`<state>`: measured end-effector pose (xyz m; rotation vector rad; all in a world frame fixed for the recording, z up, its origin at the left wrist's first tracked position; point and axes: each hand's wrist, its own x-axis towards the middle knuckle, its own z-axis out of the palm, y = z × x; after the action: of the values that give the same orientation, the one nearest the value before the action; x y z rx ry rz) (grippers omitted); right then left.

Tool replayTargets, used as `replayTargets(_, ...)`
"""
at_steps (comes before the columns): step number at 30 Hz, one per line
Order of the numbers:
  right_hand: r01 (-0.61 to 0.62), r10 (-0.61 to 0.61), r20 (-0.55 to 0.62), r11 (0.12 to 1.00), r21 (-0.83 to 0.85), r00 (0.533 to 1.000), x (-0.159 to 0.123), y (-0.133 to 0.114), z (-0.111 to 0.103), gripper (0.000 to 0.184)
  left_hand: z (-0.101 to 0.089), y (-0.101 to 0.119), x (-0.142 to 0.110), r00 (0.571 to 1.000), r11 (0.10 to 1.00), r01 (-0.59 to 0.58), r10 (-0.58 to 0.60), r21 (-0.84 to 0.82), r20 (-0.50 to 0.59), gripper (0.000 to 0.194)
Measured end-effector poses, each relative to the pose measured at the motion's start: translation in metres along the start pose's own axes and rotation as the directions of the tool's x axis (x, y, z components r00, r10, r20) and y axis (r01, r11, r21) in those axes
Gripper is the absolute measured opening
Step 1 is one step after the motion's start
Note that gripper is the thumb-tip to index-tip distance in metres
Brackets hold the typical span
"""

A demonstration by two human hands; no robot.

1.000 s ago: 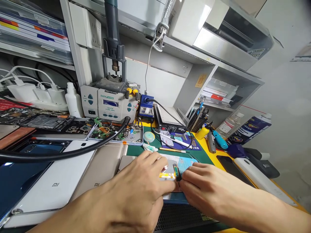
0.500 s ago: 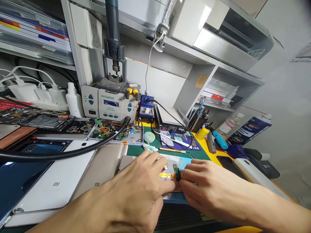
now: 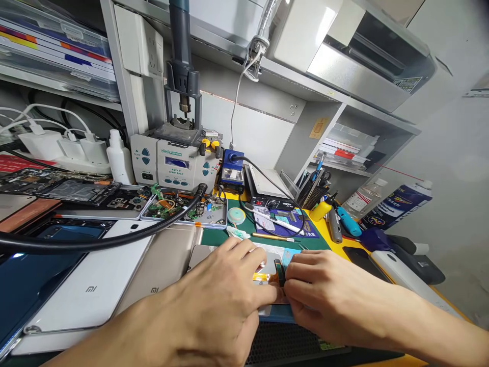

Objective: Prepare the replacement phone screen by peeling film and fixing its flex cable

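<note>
A phone display panel (image 3: 270, 259) lies on the work mat with its silvery back up. An orange flex cable (image 3: 261, 277) with a dark strip at its end crosses that back. My left hand (image 3: 233, 285) reaches over the panel from the left, fingers curled down on it, the thumb along its near edge by the cable. At the panel's right end my right hand (image 3: 324, 290) is closed, its fingertips pinched beside the dark strip. Both hands cover much of the panel, and the fingertips of the right are hidden.
Several phones, among them a white one (image 3: 91, 288), lie on the left. A thick black hose (image 3: 160, 234) arches over them from the hot-air station (image 3: 175, 163). Behind my hands are a brush (image 3: 273, 237) and a tray (image 3: 226, 220) of boards. Bottles and a blue tool (image 3: 348, 221) stand right.
The view has shifted slightly. Both hands keep nearly the same place on the panel, and the orange cable looks a little more shaded near its dark end.
</note>
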<state>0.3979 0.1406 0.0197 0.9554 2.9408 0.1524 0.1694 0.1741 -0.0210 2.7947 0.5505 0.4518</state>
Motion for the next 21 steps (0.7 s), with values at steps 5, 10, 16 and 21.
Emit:
replayTargets(5,-0.094,0.087,0.053,0.987,0.128,0.995,0.002,0.001,-0.005,0.019,0.001,-0.002,0.001,0.999,1.0,-0.028,0.028,0.004,-0.022,0.012)
replayTargets(10,-0.196,0.172,0.12,0.953,0.231,0.978,0.002,0.005,-0.007,0.015,0.0,0.003,0.003,1.0,1.0,0.024,-0.024,0.019,0.002,0.021)
replayTargets(16,-0.246,0.21,0.142,0.913,0.326,0.967,0.003,0.01,-0.01,0.012,0.0,0.003,0.003,1.0,1.0,0.01,-0.01,0.017,0.004,0.027)
replayTargets(21,-0.257,0.223,0.128,0.871,0.418,0.966,0.003,0.011,-0.008,0.019,-0.001,-0.001,0.004,1.0,1.0,-0.014,0.014,-0.001,-0.012,0.025)
